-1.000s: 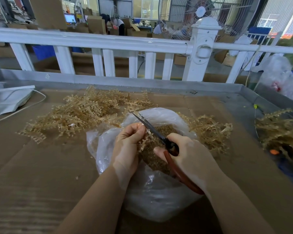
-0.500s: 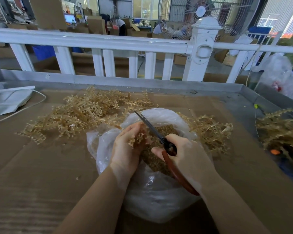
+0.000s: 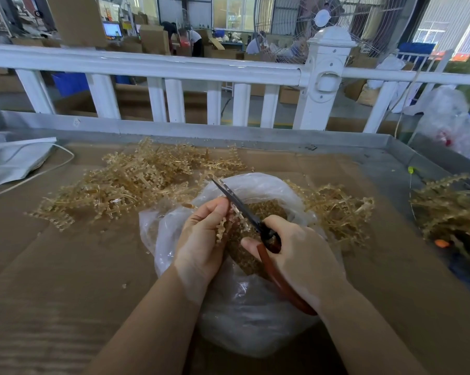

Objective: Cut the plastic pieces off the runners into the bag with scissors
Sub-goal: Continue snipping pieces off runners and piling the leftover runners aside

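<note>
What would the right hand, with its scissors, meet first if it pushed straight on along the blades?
The right hand aims the scissors up-left. First comes the runner that the left hand holds, then probably the bag's rim; depth is unclear.

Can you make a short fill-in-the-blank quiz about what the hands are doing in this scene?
1. The right hand grips the red-handled metal scissors, and the left hand holds a tan plastic ____.
2. Both hands work above the clear plastic ____, which holds cut pieces.
3. The brown cardboard sheet lies under the ____ of uncut runners.

Missing words: runner; bag; pile
</note>
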Motion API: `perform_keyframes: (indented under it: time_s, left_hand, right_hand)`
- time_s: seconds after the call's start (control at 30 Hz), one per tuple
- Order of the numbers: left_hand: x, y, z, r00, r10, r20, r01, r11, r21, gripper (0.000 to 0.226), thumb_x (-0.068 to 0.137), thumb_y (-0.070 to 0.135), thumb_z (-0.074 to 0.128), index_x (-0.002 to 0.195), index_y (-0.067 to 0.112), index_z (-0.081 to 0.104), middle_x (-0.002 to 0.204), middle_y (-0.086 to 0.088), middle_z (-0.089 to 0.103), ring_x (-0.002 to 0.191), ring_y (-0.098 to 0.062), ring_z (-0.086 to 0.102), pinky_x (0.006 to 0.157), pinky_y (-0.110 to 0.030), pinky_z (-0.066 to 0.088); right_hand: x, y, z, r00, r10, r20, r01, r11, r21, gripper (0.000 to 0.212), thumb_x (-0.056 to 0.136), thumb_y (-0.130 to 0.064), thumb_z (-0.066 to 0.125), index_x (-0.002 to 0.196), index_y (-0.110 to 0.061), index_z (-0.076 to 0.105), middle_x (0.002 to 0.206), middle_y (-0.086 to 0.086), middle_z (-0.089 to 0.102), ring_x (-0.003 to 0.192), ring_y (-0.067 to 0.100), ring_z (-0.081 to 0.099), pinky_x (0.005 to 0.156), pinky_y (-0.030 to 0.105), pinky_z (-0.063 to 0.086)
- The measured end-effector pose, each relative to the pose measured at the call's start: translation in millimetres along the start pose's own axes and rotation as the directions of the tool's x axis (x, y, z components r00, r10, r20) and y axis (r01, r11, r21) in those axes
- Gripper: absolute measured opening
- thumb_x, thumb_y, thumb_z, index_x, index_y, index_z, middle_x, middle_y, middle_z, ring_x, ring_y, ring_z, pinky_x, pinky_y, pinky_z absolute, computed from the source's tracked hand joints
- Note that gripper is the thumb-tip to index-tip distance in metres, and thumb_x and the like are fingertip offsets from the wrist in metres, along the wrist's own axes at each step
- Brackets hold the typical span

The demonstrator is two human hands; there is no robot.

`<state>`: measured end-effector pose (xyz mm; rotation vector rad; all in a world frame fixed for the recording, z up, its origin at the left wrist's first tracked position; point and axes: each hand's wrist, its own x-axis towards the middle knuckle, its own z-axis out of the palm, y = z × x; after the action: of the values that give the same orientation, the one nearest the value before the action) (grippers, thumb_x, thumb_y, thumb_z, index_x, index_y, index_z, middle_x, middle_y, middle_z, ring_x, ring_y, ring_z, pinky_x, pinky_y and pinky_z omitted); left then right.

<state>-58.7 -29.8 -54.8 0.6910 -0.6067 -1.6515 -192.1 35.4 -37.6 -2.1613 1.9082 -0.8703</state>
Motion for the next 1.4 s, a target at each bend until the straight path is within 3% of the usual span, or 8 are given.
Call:
perform_keyframes:
  time_s: [0.1,0.2,0.3,0.5,0.67,0.97,1.17,1.4]
  left_hand:
    - [2.4,-1.5,-0.6,1.0,-0.002,0.003,0.002,1.0,-0.006,0.012,0.081,0.009,0.057,0.088,0.003,0.064,0.079,-0.011,0.062,0.063,-0.015,0.065,0.061,-0.022,0.056]
    - [3.3,-1.8,-2.4,1.0,-0.007,0.024,0.007,1.0,0.01,0.02,0.074,0.012,0.058,0.091,0.003,0.063,0.085,-0.013,0.06,0.074,-0.021,0.061,0.075,-0.03,0.053]
    - [3.6,-2.6,-3.8,0.999,-0.022,0.033,0.021,1.0,0.02,0.015,0.083,0.009,0.054,0.093,0.001,0.062,0.088,-0.015,0.057,0.081,-0.024,0.056,0.085,-0.035,0.048]
    - [3.4,-1.5,-5.8,0.997,-0.035,0.063,0.033,0.999,0.03,0.022,0.077,0.013,0.058,0.095,0.003,0.063,0.089,-0.014,0.063,0.08,-0.023,0.061,0.076,-0.031,0.054]
    - [1.9,-0.4,-4.8,0.996,-0.037,0.077,0.036,0.999,0.022,0.026,0.075,0.014,0.057,0.097,0.002,0.061,0.088,-0.015,0.062,0.077,-0.023,0.06,0.069,-0.029,0.056]
    - [-1.5,1.6,-2.2,0.997,-0.024,0.07,0.023,1.0,0.015,0.012,0.082,0.009,0.054,0.088,0.004,0.064,0.071,-0.009,0.069,0.062,-0.017,0.067,0.058,-0.025,0.057]
    - [-4.3,2.6,0.3,0.998,-0.02,0.063,0.019,1.0,0.017,0.016,0.091,0.004,0.05,0.084,0.005,0.064,0.064,-0.006,0.069,0.055,-0.013,0.066,0.05,-0.021,0.053]
    - [-3.8,1.5,0.1,0.996,-0.006,0.086,0.003,0.999,0.036,0.022,0.084,0.006,0.054,0.07,0.008,0.071,0.061,-0.005,0.068,0.053,-0.012,0.066,0.049,-0.02,0.052]
  right_hand:
    - [0.1,-0.4,0.7,1.0,-0.003,-0.024,0.002,0.999,-0.036,0.032,0.084,-0.062,0.051,0.081,-0.031,0.046,0.061,-0.012,0.047,0.062,0.006,0.046,0.053,0.011,0.028]
    - [0.5,-0.2,2.0,0.999,-0.016,-0.032,0.014,0.998,-0.068,0.033,0.084,-0.064,0.049,0.082,-0.031,0.045,0.062,-0.012,0.046,0.063,0.007,0.046,0.053,0.01,0.027]
    - [1.7,0.0,4.9,0.999,-0.023,-0.042,0.02,0.997,-0.072,0.032,0.085,-0.064,0.047,0.084,-0.032,0.045,0.068,-0.01,0.05,0.069,0.01,0.049,0.057,0.022,0.032]
    - [4.0,-3.8,9.1,1.0,-0.018,-0.025,0.018,1.0,-0.009,0.032,0.086,-0.063,0.043,0.085,-0.031,0.043,0.071,-0.009,0.053,0.07,0.01,0.054,0.061,0.022,0.037]
    - [5.3,-6.0,8.1,1.0,0.002,-0.001,-0.002,0.999,0.038,0.031,0.088,-0.059,0.048,0.081,-0.029,0.042,0.067,-0.009,0.052,0.068,0.009,0.054,0.057,0.01,0.032]
    - [6.7,-6.1,9.1,1.0,0.002,-0.023,-0.001,0.999,0.036,0.031,0.087,-0.058,0.05,0.078,-0.029,0.044,0.06,-0.011,0.049,0.058,0.003,0.05,0.051,0.012,0.034]
    - [6.3,-5.6,10.1,0.999,0.006,-0.032,-0.005,1.0,0.026,0.029,0.088,-0.056,0.051,0.077,-0.03,0.043,0.059,-0.012,0.048,0.055,0.0,0.048,0.05,0.011,0.033]
    - [5.3,-5.1,9.9,0.998,-0.008,-0.064,0.009,1.0,0.015,0.03,0.087,-0.057,0.051,0.076,-0.03,0.043,0.057,-0.012,0.047,0.053,0.003,0.047,0.052,0.011,0.037]
